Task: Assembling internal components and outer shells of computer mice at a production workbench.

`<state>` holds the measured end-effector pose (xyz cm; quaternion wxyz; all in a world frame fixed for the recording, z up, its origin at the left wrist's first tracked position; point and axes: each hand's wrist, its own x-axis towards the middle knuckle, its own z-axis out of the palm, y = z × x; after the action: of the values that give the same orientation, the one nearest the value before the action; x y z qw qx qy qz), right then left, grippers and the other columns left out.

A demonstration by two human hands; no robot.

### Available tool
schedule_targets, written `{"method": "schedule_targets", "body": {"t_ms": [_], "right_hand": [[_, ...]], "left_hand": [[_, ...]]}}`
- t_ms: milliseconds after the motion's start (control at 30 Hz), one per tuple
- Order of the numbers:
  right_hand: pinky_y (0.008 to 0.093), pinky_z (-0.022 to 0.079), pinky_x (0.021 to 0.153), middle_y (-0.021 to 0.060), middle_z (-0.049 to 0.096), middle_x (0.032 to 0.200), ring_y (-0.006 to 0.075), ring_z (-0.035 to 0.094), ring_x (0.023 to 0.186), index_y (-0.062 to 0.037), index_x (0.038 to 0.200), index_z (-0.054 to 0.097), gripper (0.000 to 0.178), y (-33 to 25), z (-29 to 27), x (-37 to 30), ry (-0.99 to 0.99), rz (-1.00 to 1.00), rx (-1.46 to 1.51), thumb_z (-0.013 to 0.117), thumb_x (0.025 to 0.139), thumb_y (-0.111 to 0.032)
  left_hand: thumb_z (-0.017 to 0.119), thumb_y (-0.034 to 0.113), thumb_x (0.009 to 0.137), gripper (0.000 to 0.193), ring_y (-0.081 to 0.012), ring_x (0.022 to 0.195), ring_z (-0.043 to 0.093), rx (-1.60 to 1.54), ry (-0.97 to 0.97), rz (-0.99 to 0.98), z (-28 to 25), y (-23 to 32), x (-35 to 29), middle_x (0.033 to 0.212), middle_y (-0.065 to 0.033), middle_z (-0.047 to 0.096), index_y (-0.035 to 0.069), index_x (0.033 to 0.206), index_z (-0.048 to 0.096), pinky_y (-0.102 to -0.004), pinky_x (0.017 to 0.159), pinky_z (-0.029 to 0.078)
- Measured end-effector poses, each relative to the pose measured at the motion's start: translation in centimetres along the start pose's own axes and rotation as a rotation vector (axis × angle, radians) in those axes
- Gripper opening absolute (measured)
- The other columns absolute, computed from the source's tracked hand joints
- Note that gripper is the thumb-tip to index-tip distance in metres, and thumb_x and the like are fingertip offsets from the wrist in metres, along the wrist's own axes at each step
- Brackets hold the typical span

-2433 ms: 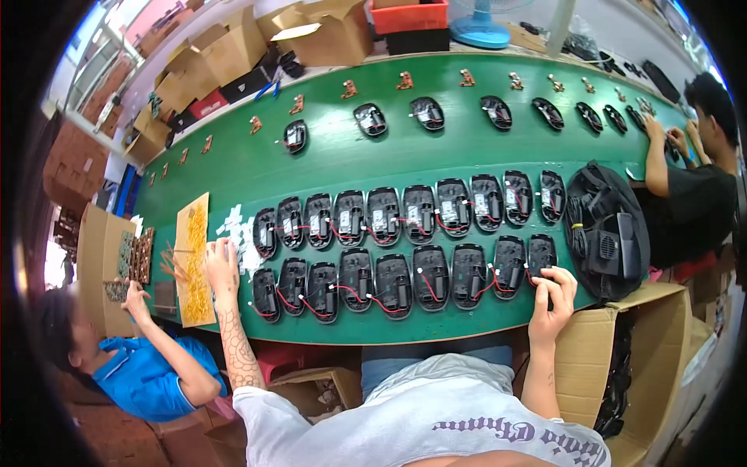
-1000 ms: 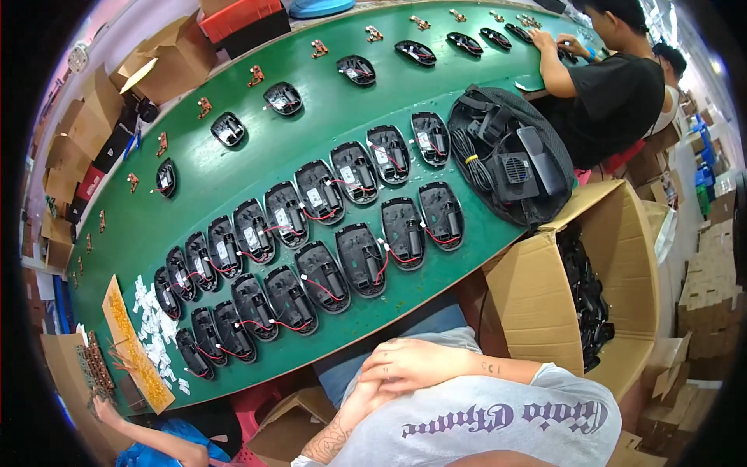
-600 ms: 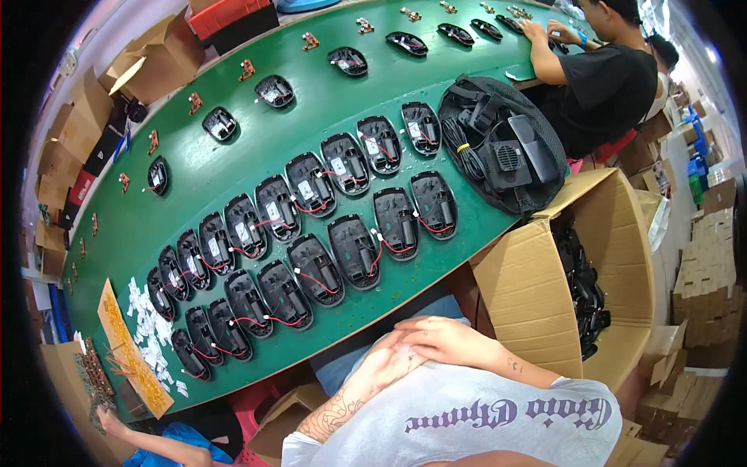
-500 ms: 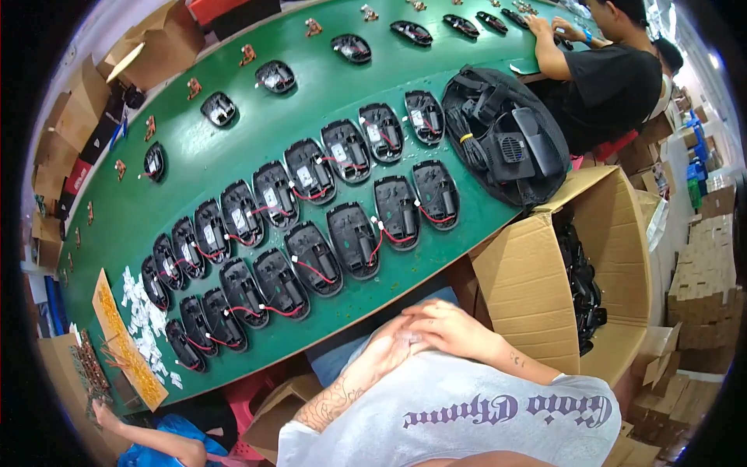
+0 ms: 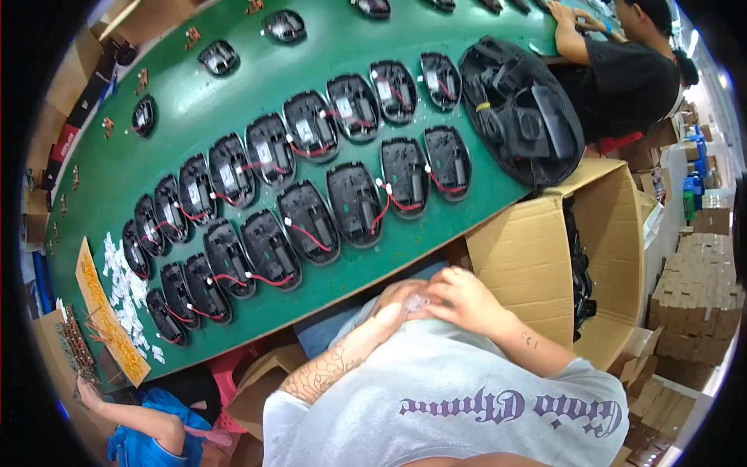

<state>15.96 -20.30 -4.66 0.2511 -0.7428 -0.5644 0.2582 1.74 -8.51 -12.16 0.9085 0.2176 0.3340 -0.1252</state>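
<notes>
In front of my shirt, below the table's near edge, both hands are together. My left hand (image 5: 394, 305) is closed around a small pale translucent piece (image 5: 418, 302), its exact kind unclear. The fingers of my right hand (image 5: 470, 302) pinch at that piece from the other side. On the table beyond them lie two rows of black plastic shells (image 5: 354, 204), open side up, several with a dark cylinder and red wires with white plugs. My hands touch none of these shells.
A black mesh bag (image 5: 520, 117) with a cable and dark devices lies at the table's right. Beside me stands an open cardboard box (image 5: 517, 268) of black parts. White pieces (image 5: 128, 284) and a yellow-orange strip (image 5: 109, 311) lie left. Co-workers sit at far right and lower left.
My right hand has lifted slightly off my left, and the pale piece now shows more plainly between them. The view has shifted, so the table's contents appear higher in the picture.
</notes>
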Motion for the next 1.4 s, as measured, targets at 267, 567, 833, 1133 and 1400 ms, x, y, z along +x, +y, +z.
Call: {"method": "schedule_targets", "body": {"t_ms": [267,567,833,1133,1400], "right_hand": [[0.035,0.049,0.072,0.0085,0.064,0.089,0.0252,0.061,0.083,-0.0039,0.095,0.069,0.014,0.6,-5.1,3.8,-0.163,-0.133,0.127,0.071,0.082,-0.008],[0.0233,0.05,0.063,0.0067,0.067,0.095,0.0109,0.065,0.075,0.0,0.102,0.069,0.012,-2.5,-12.8,9.4,0.105,0.079,0.575,0.065,0.093,-0.007],[0.0215,0.048,0.065,0.0065,0.068,0.097,0.0092,0.065,0.077,0.0009,0.104,0.072,0.016,3.1,-15.9,15.3,0.293,-0.129,0.42,0.067,0.091,-0.006],[0.0207,0.049,0.069,0.0046,0.069,0.094,0.0091,0.065,0.082,-0.0001,0.1,0.074,0.014,3.9,-15.8,14.9,0.246,-0.047,0.327,0.068,0.089,-0.006],[0.0195,0.05,0.072,0.0035,0.068,0.098,0.0077,0.064,0.085,0.0003,0.105,0.073,0.018,4.0,-15.4,14.8,0.159,0.078,0.433,0.067,0.088,-0.002]], "left_hand": [[0.043,0.032,0.102,0.041,-0.0303,0.104,0.066,-0.181,-0.238,-0.053,2.2,3.5,-0.9,0.111,-0.0157,0.065,-0.001,0.122,0.056,-0.0409,0.094,0.054],[0.046,0.034,0.1,0.046,-0.0278,0.11,0.062,-0.179,-0.172,0.179,-5.1,2.2,5.1,0.123,-0.015,0.062,-0.003,0.125,0.057,-0.0347,0.093,0.051],[0.046,0.034,0.101,0.046,-0.0282,0.113,0.059,-0.282,-0.204,0.207,-5.2,3.5,7.3,0.125,-0.0153,0.06,-0.003,0.126,0.056,-0.0358,0.095,0.049],[0.045,0.035,0.101,0.047,-0.0286,0.116,0.056,-0.399,-0.233,0.182,-5.7,4.7,7.9,0.128,-0.0156,0.057,-0.002,0.129,0.054,-0.0372,0.097,0.046],[0.045,0.035,0.101,0.048,-0.0289,0.119,0.053,-0.518,-0.264,0.153,-6.4,5.1,7.9,0.131,-0.0159,0.055,-0.002,0.131,0.052,-0.0384,0.1,0.044]]}}
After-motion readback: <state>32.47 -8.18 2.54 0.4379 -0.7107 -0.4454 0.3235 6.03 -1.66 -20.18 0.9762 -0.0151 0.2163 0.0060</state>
